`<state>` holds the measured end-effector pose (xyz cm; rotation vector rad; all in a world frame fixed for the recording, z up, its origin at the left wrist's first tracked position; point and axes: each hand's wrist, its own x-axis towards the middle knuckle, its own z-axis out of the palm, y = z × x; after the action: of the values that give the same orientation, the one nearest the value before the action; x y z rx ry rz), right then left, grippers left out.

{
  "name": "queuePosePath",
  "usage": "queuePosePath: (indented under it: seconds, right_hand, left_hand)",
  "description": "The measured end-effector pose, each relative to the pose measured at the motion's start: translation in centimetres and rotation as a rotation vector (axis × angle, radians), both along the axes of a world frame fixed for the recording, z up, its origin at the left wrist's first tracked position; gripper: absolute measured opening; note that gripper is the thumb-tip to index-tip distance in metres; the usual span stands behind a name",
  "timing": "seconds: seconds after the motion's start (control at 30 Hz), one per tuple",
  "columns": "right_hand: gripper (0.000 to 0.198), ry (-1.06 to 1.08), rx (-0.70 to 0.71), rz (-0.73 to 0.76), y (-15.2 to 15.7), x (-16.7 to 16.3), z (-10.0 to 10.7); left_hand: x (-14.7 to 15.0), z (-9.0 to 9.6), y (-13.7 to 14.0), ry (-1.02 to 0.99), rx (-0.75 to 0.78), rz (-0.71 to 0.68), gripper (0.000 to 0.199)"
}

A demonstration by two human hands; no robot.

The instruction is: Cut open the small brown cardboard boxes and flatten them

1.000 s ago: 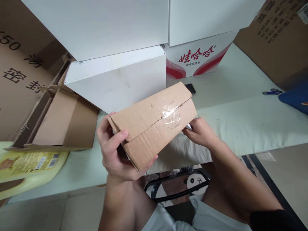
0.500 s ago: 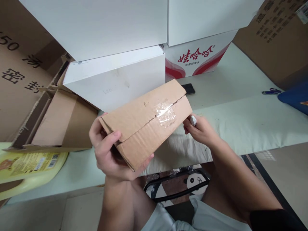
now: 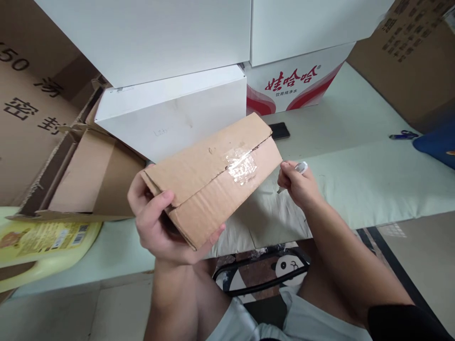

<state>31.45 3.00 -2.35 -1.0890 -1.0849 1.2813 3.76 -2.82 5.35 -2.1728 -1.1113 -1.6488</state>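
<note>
Containers crowd this tabletop (image 3: 359, 166), which is spread with a pale green cloth. At the left a brown carton (image 3: 119, 184) has its flaps folded out, and from where I stand I can't tell what it holds. A yellow jug (image 3: 85, 237) with a bear on its label is just beside it; how full it is, I can't say. Toward the back, large white boxes (image 3: 149, 42) sit above a lower white box (image 3: 177, 118) and a white carton printed in red (image 3: 295, 87), their contents hidden from me. A dark phone (image 3: 280, 130) lies near the printed carton.

The cardboard box (image 3: 199, 184) is up in the air over the near edge, tilted, its far end raised to the right. It is plain brown and long, with two flaps meeting along a ragged seam; shiny, wrinkled clear tape (image 3: 241, 166) crosses that seam toward the far end. A small dark mark shows on the upper flap.

The left hand (image 3: 159, 222) has a firm grip on the near end, thumb on top, fingers beneath. The right hand (image 3: 296, 184) is close by the far corner, its grip curled tightly around a slim pale tool (image 3: 302, 167) whose narrow tip pokes out below the fist.
</note>
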Motion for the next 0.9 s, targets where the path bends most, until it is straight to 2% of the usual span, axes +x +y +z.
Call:
queuePosePath:
  seconds: [0.2, 0.4, 0.6, 0.73, 0.9]
  right_hand:
    - [0.049, 0.238, -0.061, -0.038, -0.3, 0.4, 2.2]
    - [0.034, 0.245, -0.023, -0.062, -0.4, 1.2, 3.6]
    - [0.026, 0.246, -0.003, -0.079, -0.1, 1.5, 3.3]
    - [0.029, 0.273, 0.012, -0.065, -0.1, 1.4, 2.9]
    - [0.033, 0.197, 0.023, -0.010, -0.1, 1.2, 3.1]
  left_hand:
    - [0.0, 0.0, 0.0, -0.015, -0.020, 0.037, 0.078]
    - [0.3, -0.1, -0.1, -0.028, -0.044, 0.042, 0.074]
    - [0.4, -0.1, -0.1, -0.013, -0.033, 0.017, 0.075]
    - [0.6, -0.1, 0.0, 0.005, -0.019, 0.015, 0.079]
    - [0.5, -0.2, 0.1, 0.012, -0.010, 0.035, 0.079]
